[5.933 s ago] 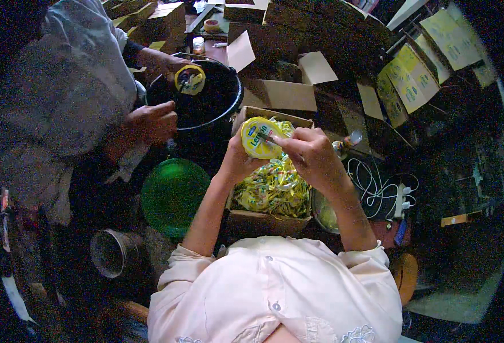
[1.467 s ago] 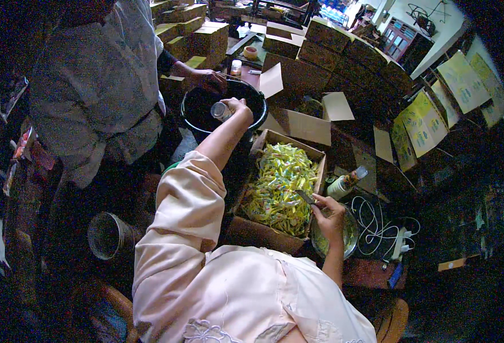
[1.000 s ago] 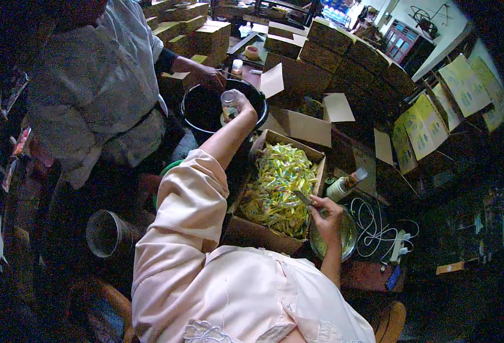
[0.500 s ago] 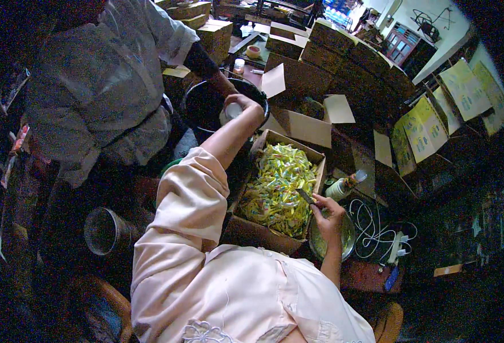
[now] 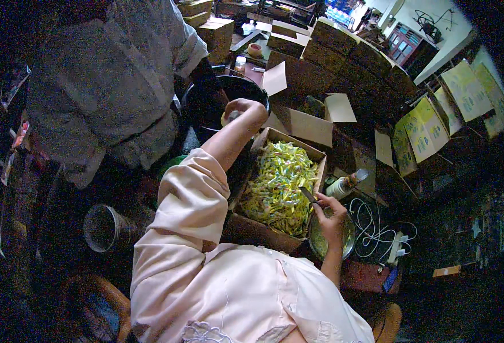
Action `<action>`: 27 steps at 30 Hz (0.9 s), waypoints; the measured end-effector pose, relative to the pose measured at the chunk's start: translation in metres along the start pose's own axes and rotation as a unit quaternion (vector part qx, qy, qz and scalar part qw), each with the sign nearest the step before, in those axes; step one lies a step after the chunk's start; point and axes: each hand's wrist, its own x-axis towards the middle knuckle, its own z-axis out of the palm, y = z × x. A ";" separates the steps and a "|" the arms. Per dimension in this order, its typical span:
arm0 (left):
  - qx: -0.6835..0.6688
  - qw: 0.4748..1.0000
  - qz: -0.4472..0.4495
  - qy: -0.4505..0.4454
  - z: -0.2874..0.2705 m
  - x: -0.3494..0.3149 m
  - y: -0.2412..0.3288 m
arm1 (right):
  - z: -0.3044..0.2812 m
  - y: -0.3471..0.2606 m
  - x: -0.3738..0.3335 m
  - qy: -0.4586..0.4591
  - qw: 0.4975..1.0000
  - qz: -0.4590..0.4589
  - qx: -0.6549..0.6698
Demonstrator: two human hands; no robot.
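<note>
My left hand is stretched out over the near rim of a black bucket. Its fingers curl around a pale rounded thing, mostly hidden, whose kind I cannot make out. Between the fingers and thumb of my right hand is a dark flat blade, like a knife. Its tip lies over a cardboard box heaped with small yellow-green wrapped pieces. Below my right hand a round metal bowl is partly covered by the hand and forearm.
A co-worker in a grey top stands at the left, one arm at the bucket. A bottle stands right of the box, near a white cable and a power strip. An open carton lies beyond; a pail is at left.
The co-worker has shifted right, and their arm has moved further over the bucket. My left hand has turned slightly, hiding more of the pale thing. My right hand has barely moved.
</note>
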 end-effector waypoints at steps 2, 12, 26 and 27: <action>-0.009 1.000 -0.002 0.001 0.003 -0.001 -0.005 | 0.001 -0.001 0.000 -0.001 1.000 -0.003 -0.007; -0.046 0.999 0.011 0.023 0.000 -0.012 -0.010 | 0.001 0.006 0.001 0.000 1.000 -0.008 0.002; -0.117 0.990 0.046 0.063 -0.016 -0.034 -0.015 | -0.006 0.011 0.003 0.004 1.000 0.016 -0.015; -0.124 0.989 0.043 0.066 -0.010 -0.035 -0.019 | -0.004 0.007 0.003 0.003 1.000 0.023 -0.014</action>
